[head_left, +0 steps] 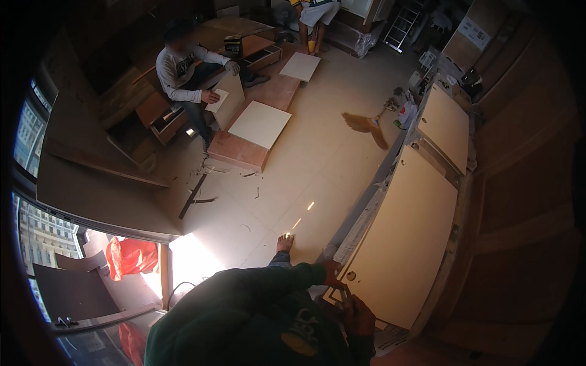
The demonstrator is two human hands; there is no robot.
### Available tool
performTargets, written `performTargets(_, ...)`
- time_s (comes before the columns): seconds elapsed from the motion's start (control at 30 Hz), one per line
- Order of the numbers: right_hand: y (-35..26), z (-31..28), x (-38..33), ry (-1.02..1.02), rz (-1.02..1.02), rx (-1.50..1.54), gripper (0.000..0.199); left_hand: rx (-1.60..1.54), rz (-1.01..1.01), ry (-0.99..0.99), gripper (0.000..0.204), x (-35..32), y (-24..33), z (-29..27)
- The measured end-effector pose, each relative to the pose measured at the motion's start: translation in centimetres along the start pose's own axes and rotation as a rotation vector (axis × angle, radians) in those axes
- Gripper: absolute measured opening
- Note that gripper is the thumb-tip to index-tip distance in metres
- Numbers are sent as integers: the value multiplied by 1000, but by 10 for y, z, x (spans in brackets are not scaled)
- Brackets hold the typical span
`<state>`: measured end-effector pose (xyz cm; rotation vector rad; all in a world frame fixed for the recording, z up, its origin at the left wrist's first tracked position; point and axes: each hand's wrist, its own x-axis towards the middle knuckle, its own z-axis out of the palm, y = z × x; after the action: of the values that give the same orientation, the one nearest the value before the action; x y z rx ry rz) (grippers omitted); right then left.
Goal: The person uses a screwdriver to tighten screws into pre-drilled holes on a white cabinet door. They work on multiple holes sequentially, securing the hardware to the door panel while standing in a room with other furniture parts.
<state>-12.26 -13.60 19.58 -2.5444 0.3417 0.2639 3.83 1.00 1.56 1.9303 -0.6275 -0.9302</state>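
Observation:
A large cream panel (403,244) lies flat on a bench at the right, with a small round hole (351,276) near its near corner. My left hand (332,271), in a green sleeve, grips that corner's edge just beside the hole. My right hand (359,316) rests on the panel's near edge a little below, closed around a thin dark tool (346,296) that points toward the hole; what kind of tool it is I cannot tell. My bare foot (284,243) stands on the tiled floor left of the bench.
A second cream panel (445,125) lies farther along the bench. A seated person in white gloves (183,73) holds a board among wooden drawers and cream boards (259,124). A broom (366,125) lies on the floor. Another person (317,15) sits at the back.

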Motion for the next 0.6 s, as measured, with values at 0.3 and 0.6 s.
performTargets(0.3,10,-6,4,-6,-2,-43,45,-89,-40,-71,84,-14,25,-18)
performTargets(0.6,-23,-83,33,-78,-43,-292,40,-27,-31,-115,95,-7,32,-14)
